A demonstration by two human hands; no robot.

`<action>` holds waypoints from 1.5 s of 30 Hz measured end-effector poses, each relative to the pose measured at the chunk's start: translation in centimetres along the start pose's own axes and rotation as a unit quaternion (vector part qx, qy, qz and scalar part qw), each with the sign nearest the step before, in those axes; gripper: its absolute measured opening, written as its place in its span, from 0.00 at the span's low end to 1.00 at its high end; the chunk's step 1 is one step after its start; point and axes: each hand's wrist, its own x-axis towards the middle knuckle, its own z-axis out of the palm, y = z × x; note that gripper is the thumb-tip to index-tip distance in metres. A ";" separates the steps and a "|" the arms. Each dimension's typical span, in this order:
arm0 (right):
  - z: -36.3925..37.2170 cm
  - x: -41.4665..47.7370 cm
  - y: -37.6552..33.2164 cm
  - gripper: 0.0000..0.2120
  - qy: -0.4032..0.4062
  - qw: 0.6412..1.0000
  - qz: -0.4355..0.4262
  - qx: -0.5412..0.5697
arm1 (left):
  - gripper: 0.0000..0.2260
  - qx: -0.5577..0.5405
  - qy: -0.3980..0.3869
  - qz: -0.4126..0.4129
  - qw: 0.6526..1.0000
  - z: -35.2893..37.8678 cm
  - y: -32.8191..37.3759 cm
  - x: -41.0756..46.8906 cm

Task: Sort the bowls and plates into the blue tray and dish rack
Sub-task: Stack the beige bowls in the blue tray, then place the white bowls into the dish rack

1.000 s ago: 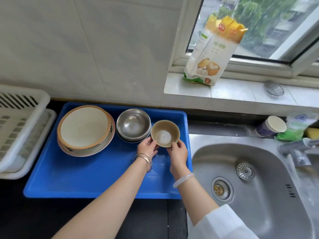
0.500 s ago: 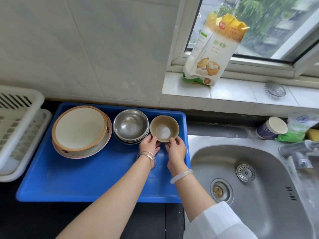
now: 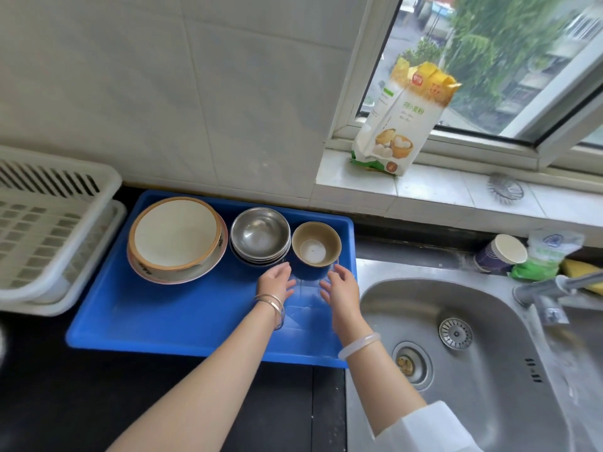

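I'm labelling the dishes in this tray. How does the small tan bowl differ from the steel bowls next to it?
The small tan bowl is matte brown with a white base inside; the steel bowls are shiny grey metal. The tan bowl stands alone, while the steel bowls are nested in a stack. The tan bowl is narrower. Both sit upright along the far side of the blue tray, untouched by either hand.

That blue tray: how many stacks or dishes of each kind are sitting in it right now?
In the blue tray:
Plate stacks: 1, with two or more plates; the exact number is hard to tell.
Steel bowl stacks: 1; several nested, number unclear.
Tan bowls: 1.
Total: 3 groups.
The left hand and right hand are both empty.
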 end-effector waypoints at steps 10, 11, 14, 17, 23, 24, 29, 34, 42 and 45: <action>7.4 -11.4 4.1 0.10 -0.184 0.961 -0.085 -0.191 | 0.12 0.065 0.119 0.098 0.986 -15.9 -0.1 -7.9; 8.5 -12.3 4.7 0.11 -0.202 0.954 -0.088 -0.203 | 0.11 0.072 0.141 0.104 0.982 -17.7 -0.4 -8.7; 12.7 -15.3 7.0 0.10 -0.270 0.923 -0.088 -0.260 | 0.10 0.086 0.234 0.114 0.962 -23.9 -1.6 -11.5; 17.6 -18.1 9.5 0.09 -0.330 0.892 -0.069 -0.301 | 0.10 0.092 0.347 0.129 0.924 -29.5 -3.0 -14.4; 26.3 -21.9 13.0 0.14 -0.381 0.842 -0.071 -0.375 | 0.14 0.098 0.525 0.146 0.833 -38.2 -5.4 -17.7; 27.6 -22.3 13.3 0.15 -0.381 0.840 -0.065 -0.381 | 0.15 0.106 0.548 0.155 0.815 -39.4 -5.8 -18.0; 33.0 -23.4 14.1 0.18 -0.375 0.840 -0.035 -0.390 | 0.24 0.022 0.574 0.115 0.811 -43.8 -7.2 -18.0; 35.5 -23.2 14.6 0.12 -0.337 0.863 -0.020 -0.377 | 0.24 -0.121 0.506 0.095 0.849 -45.5 -7.7 -17.7; 35.2 -23.2 13.4 0.13 -0.289 0.923 0.013 -0.253 | 0.23 -0.242 0.457 0.102 0.850 -46.6 -8.0 -17.8; 34.1 -23.7 11.7 0.12 -0.307 0.925 -0.015 -0.225 | 0.23 -0.291 0.427 0.101 0.850 -46.8 -8.0 -17.8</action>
